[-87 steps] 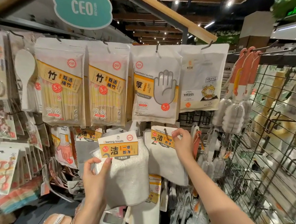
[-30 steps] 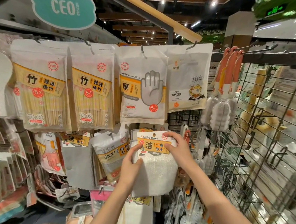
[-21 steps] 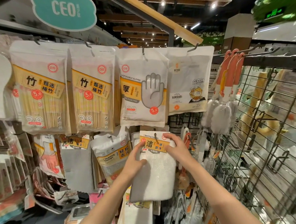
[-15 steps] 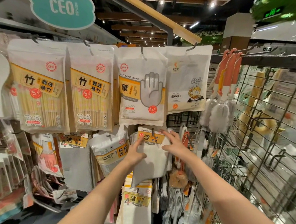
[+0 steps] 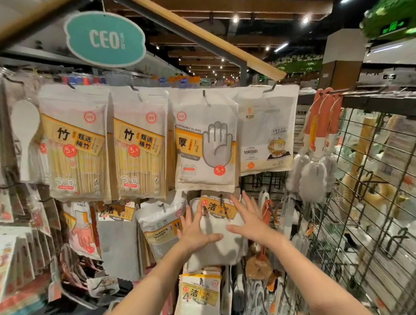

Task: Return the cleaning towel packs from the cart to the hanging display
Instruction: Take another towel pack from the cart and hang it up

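Hanging the towel pack: hands spread, pack on its hook

Hanging from a hook just below the glove pack (image 5: 204, 142), the towel pack (image 5: 216, 236) is seen square to the rack, its orange label under the lower edge of the glove pack. Both hands are held flat and wide in front of it. The left hand (image 5: 196, 231) is spread over the left side of the towel pack, below and left of the glove pack, with fingers straight and nothing pinched. The right hand (image 5: 250, 219) is spread over the right side, fingers fanned, with nothing gripped. Whether the palms are pressed on the cloth or held just off it cannot be told.

The step in hand is judged to be the end of one hanging: the pack is carried by the hook and no longer by any grip. A sponge pack (image 5: 162, 229) hangs below and left of the glove pack, touching or just beside the towel pack. A wire grid (image 5: 385, 190) stands to the right of the glove pack.

The cart is not in view, so how many packs remain cannot be told. For the next move, both hands need to be drawn back without the pack being dragged off its hook. The cart must then be reached, another pack taken by its label end, and its hole lined up with the same hook.
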{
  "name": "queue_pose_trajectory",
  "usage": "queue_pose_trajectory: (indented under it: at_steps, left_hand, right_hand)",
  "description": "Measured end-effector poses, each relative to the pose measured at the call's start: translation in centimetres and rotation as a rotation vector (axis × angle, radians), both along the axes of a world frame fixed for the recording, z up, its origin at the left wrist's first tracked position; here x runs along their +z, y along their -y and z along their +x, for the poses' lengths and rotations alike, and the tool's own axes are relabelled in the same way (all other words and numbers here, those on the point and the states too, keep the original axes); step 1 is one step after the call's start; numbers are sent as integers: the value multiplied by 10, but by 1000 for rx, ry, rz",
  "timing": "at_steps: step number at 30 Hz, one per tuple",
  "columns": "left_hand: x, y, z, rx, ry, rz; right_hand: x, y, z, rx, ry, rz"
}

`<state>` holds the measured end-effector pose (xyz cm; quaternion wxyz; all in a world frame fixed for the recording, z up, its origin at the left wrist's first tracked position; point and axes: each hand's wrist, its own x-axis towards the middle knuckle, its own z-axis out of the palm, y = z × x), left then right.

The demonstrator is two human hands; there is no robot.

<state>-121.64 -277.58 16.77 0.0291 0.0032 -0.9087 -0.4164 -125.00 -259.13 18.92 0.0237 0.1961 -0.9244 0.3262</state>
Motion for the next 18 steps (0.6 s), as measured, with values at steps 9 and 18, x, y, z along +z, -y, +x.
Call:
queue_pose_trajectory:
  at_steps: [9,18]
  left_hand:
    - [5,15,39,21,-56,-171]
    - [-35,60,143,293,-26,-159]
  right_hand:
    - [-3,12,28,131,-127,133]
    - [-31,90,79,226,-241,19]
